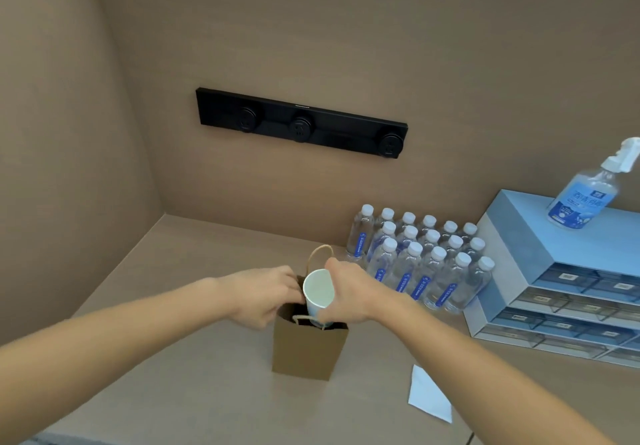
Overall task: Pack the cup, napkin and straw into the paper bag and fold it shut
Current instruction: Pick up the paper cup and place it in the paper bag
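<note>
**Cup at the bag mouth, napkin on the counter**

- Paper bag (309, 351) stood upright on the counter (194, 392), mouth open. One twine handle (320, 256) stuck up at the far side; the near handle drooped over the front edge.
- Right hand (349, 294) was wrapped around the cup (319, 294), fingers closed on its side wall. Cup was white paper, tilted so its open rim faced the camera; inside looked empty. Its base end sat at or just inside the bag opening, hidden by the hand and the bag edge, so I couldn't tell how deep it was.
- Left hand (266, 295) was at the bag's left rim, fingers curled in and pinching the top edge, right beside the cup. Fingertips were partly hidden behind the cup and bag, so exact contact was unclear.
- Napkin (429, 394), white and folded, lay flat on the counter to the right of the bag and nearer the camera, apart from it.
- Straw: couldn't pick it out.
- Background: block of small water bottles (422, 261) with white caps stood behind and right of the bag, against the wall. A blue drawer unit (561, 271) was just beside them, with a spray bottle (585, 195) on top. A black socket rail (301, 122) was mounted on the back wall.
</note>
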A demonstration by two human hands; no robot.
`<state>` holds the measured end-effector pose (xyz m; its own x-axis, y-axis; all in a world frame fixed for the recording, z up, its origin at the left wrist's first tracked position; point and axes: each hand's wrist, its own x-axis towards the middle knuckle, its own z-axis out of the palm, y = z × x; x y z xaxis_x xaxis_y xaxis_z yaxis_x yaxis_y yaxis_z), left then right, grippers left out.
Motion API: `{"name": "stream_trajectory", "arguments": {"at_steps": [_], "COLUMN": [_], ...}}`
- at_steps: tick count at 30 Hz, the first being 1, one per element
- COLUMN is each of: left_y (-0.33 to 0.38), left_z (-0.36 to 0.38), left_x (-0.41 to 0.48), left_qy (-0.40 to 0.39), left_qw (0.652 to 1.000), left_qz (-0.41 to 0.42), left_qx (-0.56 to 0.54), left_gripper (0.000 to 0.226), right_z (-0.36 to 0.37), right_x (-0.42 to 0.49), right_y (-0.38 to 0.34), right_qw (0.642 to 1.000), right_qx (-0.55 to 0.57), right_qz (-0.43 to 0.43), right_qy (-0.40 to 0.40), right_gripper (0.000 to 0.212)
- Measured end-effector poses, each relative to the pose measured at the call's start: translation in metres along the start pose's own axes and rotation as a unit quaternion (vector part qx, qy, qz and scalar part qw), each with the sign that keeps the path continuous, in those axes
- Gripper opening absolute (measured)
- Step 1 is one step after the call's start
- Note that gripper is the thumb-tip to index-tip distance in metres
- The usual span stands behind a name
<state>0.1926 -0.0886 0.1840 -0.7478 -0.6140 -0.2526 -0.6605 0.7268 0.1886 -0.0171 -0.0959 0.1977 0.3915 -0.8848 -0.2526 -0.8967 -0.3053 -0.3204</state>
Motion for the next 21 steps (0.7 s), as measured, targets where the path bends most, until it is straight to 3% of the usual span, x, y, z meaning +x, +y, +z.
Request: {"name": "stream_trajectory", "arguments": {"at_steps": [4,7,17,21], "left_y": [-0.007,-0.011,-0.022,-0.026], "left_z": [-0.002,0.005,0.012,0.022], "left_x": [0.009,0.017,0.020,0.022], "left_qy": [-0.129,-0.171,-0.164,-0.151], "left_qw": [0.983,0.967,0.957,0.959], "left_qz": [0.056,0.084,0.139,0.158], "left_qx": [0.120,0.166,0.192,0.182], "left_gripper": [0.038,0.035,0.057,0.057], "right_z": [0.010,0.019,0.024,0.044], "right_x": [0.005,0.010,0.034,0.049], "right_y": [-0.013,-0.023,-0.044,-0.052], "right_qw": [0.992,0.984,0.965,0.957], "right_qx": [-0.122,-0.169,-0.243,-0.242], "right_qz": [-0.033,-0.039,-0.035,-0.001], "right_qy": [-0.012,-0.043,-0.093,-0.161], "right_gripper": [0.057,0.062,0.045,0.041]}}
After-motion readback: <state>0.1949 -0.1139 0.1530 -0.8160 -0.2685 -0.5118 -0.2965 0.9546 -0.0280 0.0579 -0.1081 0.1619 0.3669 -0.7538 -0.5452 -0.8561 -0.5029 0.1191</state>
